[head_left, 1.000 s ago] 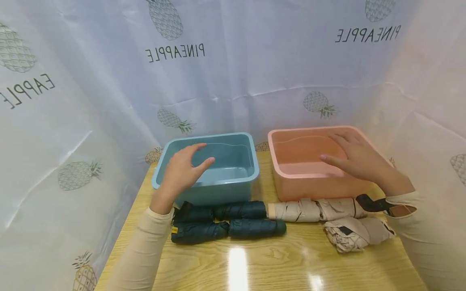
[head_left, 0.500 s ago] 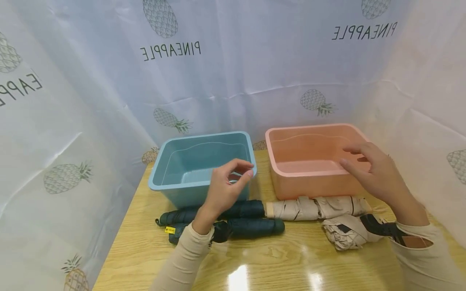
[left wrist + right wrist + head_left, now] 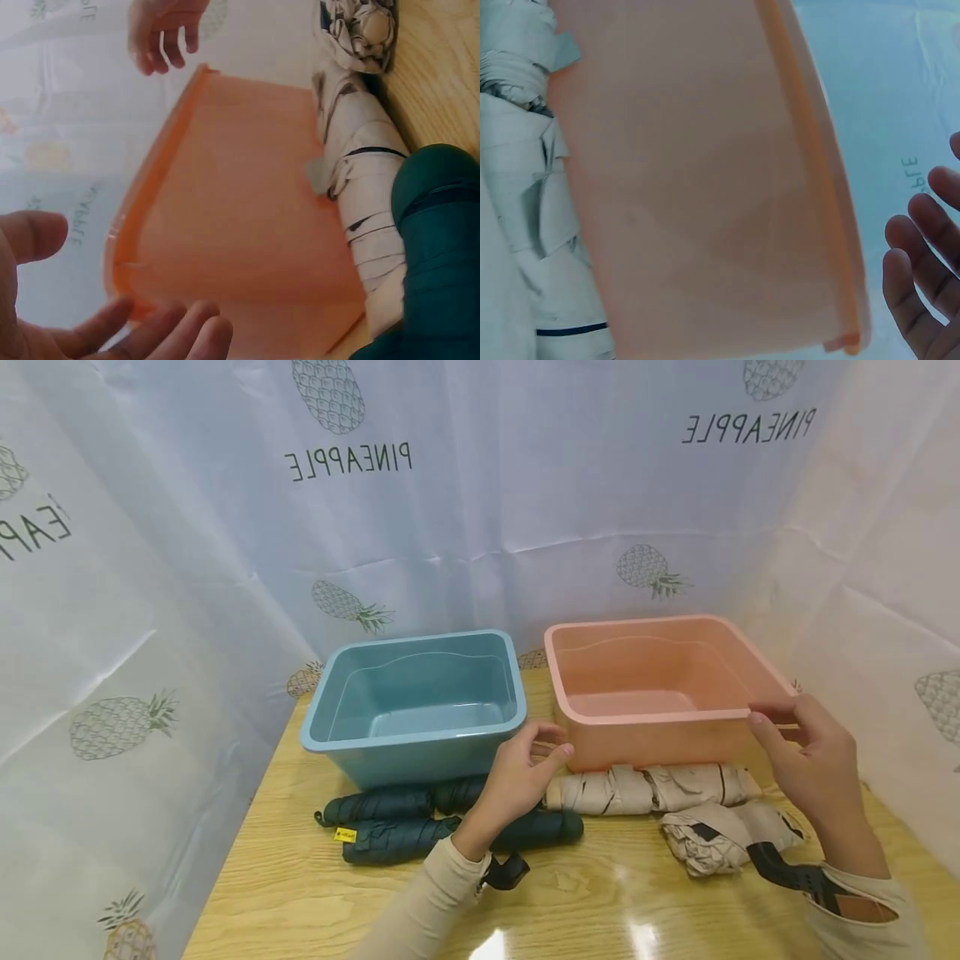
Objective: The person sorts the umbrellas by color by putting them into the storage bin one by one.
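Note:
My left hand (image 3: 521, 772) hovers with nothing in it over the dark green folded umbrellas, by the gap between two tubs; its fingers are loosely bent. Partly behind that arm lie a rear dark umbrella (image 3: 382, 806) and a front dark umbrella (image 3: 397, 841) with a yellow tag. My right hand (image 3: 813, 756), also holding nothing, is at the pink tub's (image 3: 660, 743) right front corner; the right wrist view shows its fingers apart from the rim. Below the pink tub lie a long beige umbrella (image 3: 622, 790) and a bunched beige umbrella (image 3: 720, 839).
A blue tub (image 3: 397, 764) stands left of the pink one, and both have bare floors. They sit at the back of a wooden table (image 3: 600, 902), against a pineapple-print curtain (image 3: 480, 460) that also encloses the sides.
My left hand has moved right and toward me, from over the blue tub to the gap between tubs. My right hand has drawn back from over the pink tub to its right front corner.

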Demonstrator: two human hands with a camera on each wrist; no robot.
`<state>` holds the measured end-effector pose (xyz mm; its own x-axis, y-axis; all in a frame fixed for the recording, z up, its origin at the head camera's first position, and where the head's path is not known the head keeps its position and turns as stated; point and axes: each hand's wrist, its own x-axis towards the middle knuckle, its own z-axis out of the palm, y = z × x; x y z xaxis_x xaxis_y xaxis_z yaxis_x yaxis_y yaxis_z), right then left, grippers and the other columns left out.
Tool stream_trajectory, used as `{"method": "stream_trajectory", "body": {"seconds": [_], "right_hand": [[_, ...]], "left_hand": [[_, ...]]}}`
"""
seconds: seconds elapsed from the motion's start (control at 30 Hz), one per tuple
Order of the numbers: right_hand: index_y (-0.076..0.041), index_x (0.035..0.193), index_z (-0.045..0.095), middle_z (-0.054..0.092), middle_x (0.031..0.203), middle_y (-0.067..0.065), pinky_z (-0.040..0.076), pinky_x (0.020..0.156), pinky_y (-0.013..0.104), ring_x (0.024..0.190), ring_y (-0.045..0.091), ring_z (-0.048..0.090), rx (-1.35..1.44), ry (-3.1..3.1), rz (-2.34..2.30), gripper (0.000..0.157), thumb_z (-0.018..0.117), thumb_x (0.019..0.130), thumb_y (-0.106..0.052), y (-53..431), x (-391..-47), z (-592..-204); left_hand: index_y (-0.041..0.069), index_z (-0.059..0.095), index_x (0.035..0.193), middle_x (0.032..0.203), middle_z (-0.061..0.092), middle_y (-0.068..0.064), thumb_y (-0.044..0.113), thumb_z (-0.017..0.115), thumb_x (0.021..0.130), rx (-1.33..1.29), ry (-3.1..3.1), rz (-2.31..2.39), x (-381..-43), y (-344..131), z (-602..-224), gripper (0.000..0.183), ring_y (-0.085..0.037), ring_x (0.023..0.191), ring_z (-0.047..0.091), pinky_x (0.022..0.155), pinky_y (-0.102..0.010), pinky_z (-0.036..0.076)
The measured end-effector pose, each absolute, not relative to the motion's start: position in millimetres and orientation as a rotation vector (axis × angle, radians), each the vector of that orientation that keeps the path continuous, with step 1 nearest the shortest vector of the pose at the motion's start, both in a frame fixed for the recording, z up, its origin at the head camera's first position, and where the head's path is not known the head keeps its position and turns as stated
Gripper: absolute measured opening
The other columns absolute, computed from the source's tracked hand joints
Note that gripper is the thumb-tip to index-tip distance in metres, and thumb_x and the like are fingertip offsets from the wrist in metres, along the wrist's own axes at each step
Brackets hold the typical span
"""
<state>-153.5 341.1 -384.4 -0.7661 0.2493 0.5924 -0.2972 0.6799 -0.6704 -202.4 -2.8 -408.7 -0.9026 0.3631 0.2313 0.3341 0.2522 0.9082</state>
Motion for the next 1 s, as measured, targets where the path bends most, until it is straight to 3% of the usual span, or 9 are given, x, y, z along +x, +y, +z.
{"method": "stream_trajectory", "body": {"seconds": [0.2, 0.37, 0.5, 0.6, 0.67, 0.73, 0.8, 0.87, 1.0], "right_hand": [[-0.006, 0.104, 0.07, 0.057, 0.086, -0.038, 0.038, 0.073, 0.002, 0.082, -0.017, 0.053, -0.192, -2.277, 1.039, 0.015, 0.066, 0.098, -0.02, 353.8, -147.0, -401.2], [-0.009, 0.107, 0.069, 0.052, 0.077, -0.039, 0.037, 0.067, 0.012, 0.077, -0.017, 0.046, -0.294, -2.436, 0.974, 0.022, 0.062, 0.101, -0.029, 368.2, -145.8, -412.8], [-0.005, 0.117, 0.068, 0.065, 0.084, -0.022, 0.038, 0.066, 0.024, 0.077, -0.021, 0.04, -0.303, -2.59, 0.893, 0.034, 0.059, 0.103, -0.035, 377.3, -148.4, -420.9], [-0.001, 0.122, 0.065, 0.073, 0.102, 0.01, 0.041, 0.066, 0.03, 0.083, -0.009, 0.05, -0.26, -2.709, 0.856, 0.04, 0.056, 0.104, -0.035, 384.4, -152.3, -426.2], [0.003, 0.126, 0.062, 0.068, 0.114, 0.028, 0.045, 0.068, 0.036, 0.088, 0.011, 0.062, -0.208, -2.796, 0.842, 0.044, 0.054, 0.105, -0.035, 389.3, -155.2, -428.9], [0.008, 0.13, 0.058, 0.062, 0.122, 0.035, 0.051, 0.069, 0.044, 0.096, 0.038, 0.064, -0.151, -2.9, 0.849, 0.049, 0.051, 0.106, -0.035, 394.2, -158.1, -430.4], [0.012, 0.132, 0.054, 0.06, 0.123, 0.039, 0.054, 0.073, 0.051, 0.105, 0.052, 0.061, -0.099, -2.993, 0.846, 0.054, 0.05, 0.107, -0.035, 398.1, -161.1, -431.3], [0.016, 0.133, 0.051, 0.058, 0.122, 0.041, 0.053, 0.077, 0.057, 0.105, 0.055, 0.06, -0.059, -3.07, 0.859, 0.058, 0.049, 0.107, -0.036, 401.3, -165.0, -432.1], [0.021, 0.132, 0.048, 0.059, 0.118, 0.042, 0.055, 0.076, 0.053, 0.1, 0.051, 0.064, -0.033, -3.161, 0.849, 0.064, 0.052, 0.106, -0.037, 405.4, -171.7, -436.5]], "left_hand": [[0.009, 0.045, 0.151, 0.152, 0.052, -0.013, 0.044, 0.057, 0.103, 0.558, 2.422, 1.784, -209.9, 7.6, -419.0, 0.061, -0.033, 0.13, 0.06, 0.103, -0.047, 0.053], [0.01, 0.036, 0.158, 0.159, 0.043, -0.017, 0.042, 0.054, 0.104, 0.562, 2.37, 1.891, -218.0, 19.8, -422.4, 0.065, -0.042, 0.138, 0.051, 0.108, -0.053, 0.049], [0.008, 0.032, 0.159, 0.158, 0.044, -0.02, 0.041, 0.052, 0.105, 0.53, 2.383, 1.969, -224.4, 28.3, -424.8, 0.067, -0.042, 0.138, 0.052, 0.108, -0.054, 0.048], [0.009, 0.03, 0.161, 0.157, 0.045, -0.02, 0.042, 0.052, 0.105, 0.477, 2.39, 2.009, -226.6, 33.0, -425.0, 0.068, -0.039, 0.138, 0.053, 0.108, -0.053, 0.048], [0.01, 0.028, 0.162, 0.158, 0.044, -0.019, 0.041, 0.051, 0.106, 0.453, 2.374, 2.043, -228.0, 35.6, -425.6, 0.068, -0.038, 0.139, 0.052, 0.109, -0.053, 0.048], [0.012, 0.027, 0.162, 0.159, 0.043, -0.018, 0.041, 0.051, 0.106, 0.434, 2.356, 2.075, -229.5, 37.7, -426.5, 0.067, -0.037, 0.14, 0.051, 0.11, -0.053, 0.047], [0.014, 0.026, 0.163, 0.16, 0.041, -0.017, 0.041, 0.05, 0.106, 0.426, 2.33, 2.102, -231.5, 39.5, -427.9, 0.067, -0.037, 0.142, 0.049, 0.111, -0.053, 0.045], [0.015, 0.025, 0.163, 0.161, 0.04, -0.017, 0.04, 0.051, 0.106, 0.426, 2.316, 2.121, -233.5, 40.9, -429.2, 0.067, -0.038, 0.143, 0.048, 0.112, -0.053, 0.044], [0.02, 0.024, 0.164, 0.162, 0.039, -0.016, 0.038, 0.052, 0.106, 0.431, 2.296, 2.138, -237.4, 42.9, -432.8, 0.066, -0.037, 0.144, 0.046, 0.113, -0.053, 0.043]]}}
